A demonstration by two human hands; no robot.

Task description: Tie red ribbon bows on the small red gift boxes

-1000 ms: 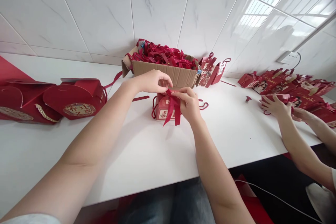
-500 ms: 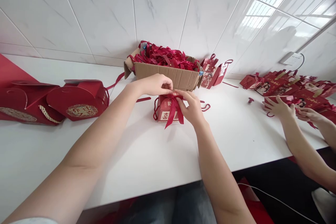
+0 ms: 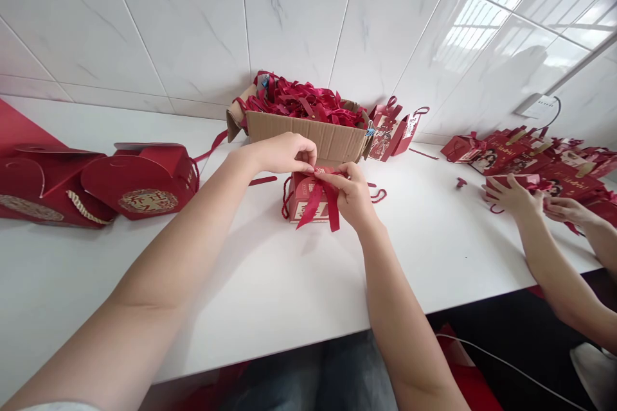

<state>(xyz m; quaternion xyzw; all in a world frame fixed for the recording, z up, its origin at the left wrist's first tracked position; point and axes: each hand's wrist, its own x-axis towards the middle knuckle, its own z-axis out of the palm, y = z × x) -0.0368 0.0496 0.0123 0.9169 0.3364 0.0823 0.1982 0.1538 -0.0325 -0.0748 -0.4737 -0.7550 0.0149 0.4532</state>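
Observation:
A small red gift box [image 3: 303,200] with a cord handle stands on the white table [image 3: 270,276] in front of me. A red ribbon [image 3: 315,201] is tied at its top, two tails hanging down its front. My left hand [image 3: 284,153] pinches the ribbon's left side above the box. My right hand [image 3: 351,196] pinches the ribbon's right side, fingers closed, covering the box's right half.
A cardboard carton [image 3: 308,131] heaped with red ribbons stands just behind the box. Large red gift bags [image 3: 139,180] lie at the left. More small red boxes [image 3: 535,160] cover the right end, where another person's hands [image 3: 515,196] work. Tiled wall behind.
My hands have stayed on the ribbon; the right hand's fingers shifted slightly up and the ribbon tails spread a little further apart. The other person's hands barely moved.

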